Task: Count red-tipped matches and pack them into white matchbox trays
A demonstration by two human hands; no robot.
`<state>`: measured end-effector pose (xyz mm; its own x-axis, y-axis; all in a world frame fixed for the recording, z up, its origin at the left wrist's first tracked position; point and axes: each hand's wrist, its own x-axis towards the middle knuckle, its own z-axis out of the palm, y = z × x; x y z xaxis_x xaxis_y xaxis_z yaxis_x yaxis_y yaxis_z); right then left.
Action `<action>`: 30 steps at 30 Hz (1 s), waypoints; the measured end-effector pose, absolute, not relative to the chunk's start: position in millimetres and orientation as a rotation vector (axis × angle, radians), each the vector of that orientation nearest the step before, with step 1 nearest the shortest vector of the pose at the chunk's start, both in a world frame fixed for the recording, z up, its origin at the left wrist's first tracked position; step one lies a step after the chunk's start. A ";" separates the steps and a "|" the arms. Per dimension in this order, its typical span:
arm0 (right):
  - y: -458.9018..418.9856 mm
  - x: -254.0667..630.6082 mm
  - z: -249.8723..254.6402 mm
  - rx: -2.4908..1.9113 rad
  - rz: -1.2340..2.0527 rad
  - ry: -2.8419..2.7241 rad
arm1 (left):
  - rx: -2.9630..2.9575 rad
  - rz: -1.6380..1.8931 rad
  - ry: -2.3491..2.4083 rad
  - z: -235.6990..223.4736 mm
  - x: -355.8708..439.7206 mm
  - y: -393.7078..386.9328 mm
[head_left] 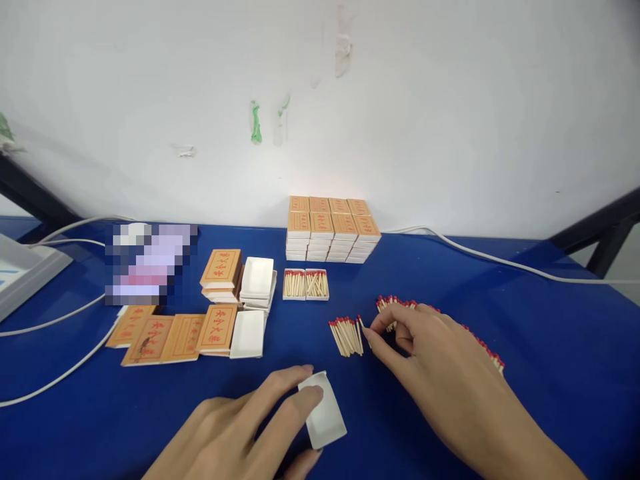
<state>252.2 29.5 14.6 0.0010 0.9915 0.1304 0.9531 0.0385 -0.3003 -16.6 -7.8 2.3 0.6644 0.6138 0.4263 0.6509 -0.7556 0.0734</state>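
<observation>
The small white tray (327,421) is shallow and rectangular, turned at a slant, nearest the viewer. Beyond it, to the right, a little group of pale matches (345,337) lies side by side, red heads pointing away. Further right, a longer, partly hidden row of matches (389,313) slants rightward and nearer.

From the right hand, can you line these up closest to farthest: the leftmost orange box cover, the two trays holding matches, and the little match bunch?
Nearest to the right hand first:
1. Little match bunch: just left of the fingers.
2. Two trays holding matches: farther left and back.
3. Leftmost orange box cover: way over on the left.
</observation>
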 end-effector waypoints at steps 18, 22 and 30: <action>25.8 244.8 23.5 -1.911 0.304 -1.946 | -2.813 -0.646 -1.069 1.8 -18.5 -8.6; 25.2 242.8 26.0 -1.876 0.362 -1.948 | -2.803 -0.680 -1.087 3.9 -17.9 -8.0; 26.5 263.8 15.4 -1.970 -0.112 -1.918 | -2.815 -0.662 -1.068 0.9 -18.6 -8.5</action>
<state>263.8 26.5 15.4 0.0620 0.9450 0.3211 0.9761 0.0098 -0.2173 -18.6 -8.5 0.9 0.6683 0.6193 0.4122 0.6446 -0.7586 0.0947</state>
